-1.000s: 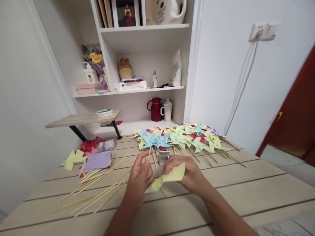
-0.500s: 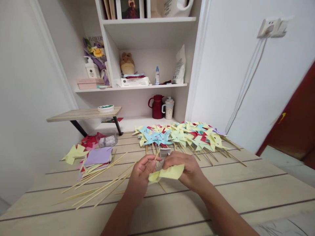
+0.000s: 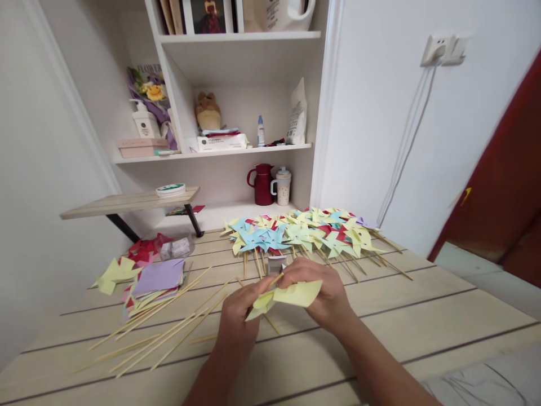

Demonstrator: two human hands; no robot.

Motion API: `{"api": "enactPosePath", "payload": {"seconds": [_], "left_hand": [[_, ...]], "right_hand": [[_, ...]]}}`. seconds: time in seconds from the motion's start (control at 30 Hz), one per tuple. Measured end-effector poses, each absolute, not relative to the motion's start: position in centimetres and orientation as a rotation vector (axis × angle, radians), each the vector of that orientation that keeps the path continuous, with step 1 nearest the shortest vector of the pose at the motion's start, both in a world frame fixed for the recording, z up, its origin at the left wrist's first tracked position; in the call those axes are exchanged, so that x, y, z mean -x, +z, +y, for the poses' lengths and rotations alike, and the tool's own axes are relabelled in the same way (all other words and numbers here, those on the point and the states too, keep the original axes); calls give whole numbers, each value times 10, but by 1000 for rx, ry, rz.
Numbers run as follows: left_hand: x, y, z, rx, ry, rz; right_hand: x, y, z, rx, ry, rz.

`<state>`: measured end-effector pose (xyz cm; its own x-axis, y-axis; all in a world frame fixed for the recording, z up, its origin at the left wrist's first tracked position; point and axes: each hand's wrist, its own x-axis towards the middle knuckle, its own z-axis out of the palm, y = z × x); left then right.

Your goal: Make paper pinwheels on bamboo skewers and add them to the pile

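Between my two hands is a pale yellow paper pinwheel [image 3: 301, 293], its blades folded and tilted toward me. My right hand [image 3: 325, 290] grips it from behind, with curled fingers over its upper edge. My left hand [image 3: 239, 313] is closed at its left side, where a blade covers some of the fingers. A short length of thin wooden stick [image 3: 276, 279] shows between the fingertips of both hands. A small grey-white box [image 3: 276, 264] stands just beyond them, partly hidden by my right hand.
Finished pinwheels [image 3: 296, 234] on sticks lie across the back of the table. Loose wooden sticks [image 3: 169, 332] are spread at left, beside a stack of coloured paper [image 3: 158, 277], a yellow cut paper [image 3: 114, 274] and a clear box [image 3: 176, 247]. A small raised shelf [image 3: 127, 203] stands behind.
My left fingers have shifted down and closed in beside the pinwheel. The stick's end now leans right toward my right fingertips. The whole view has shifted slightly to the right.
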<state>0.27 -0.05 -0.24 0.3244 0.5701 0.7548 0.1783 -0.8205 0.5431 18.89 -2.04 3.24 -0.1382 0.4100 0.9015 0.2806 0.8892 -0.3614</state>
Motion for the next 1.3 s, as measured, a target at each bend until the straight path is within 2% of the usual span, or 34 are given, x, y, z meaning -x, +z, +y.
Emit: {"api": "enactPosePath", "payload": {"seconds": [0.3,0.67,0.97,1.3], "left_hand": [[1,1,-2,-2462,1620,712],[-1,-12,2,-2394,1688,725],[3,-2,0,-2464,1644,657],[-2,-4,-11,-1975,1522,784]], "right_hand": [[-188,31,-20,538,175,-1706],[-187,32,-20,548,178,-1697],[-187,31,-19,553,209,-1692],[-185,30,-20,513,235,-1691]]}}
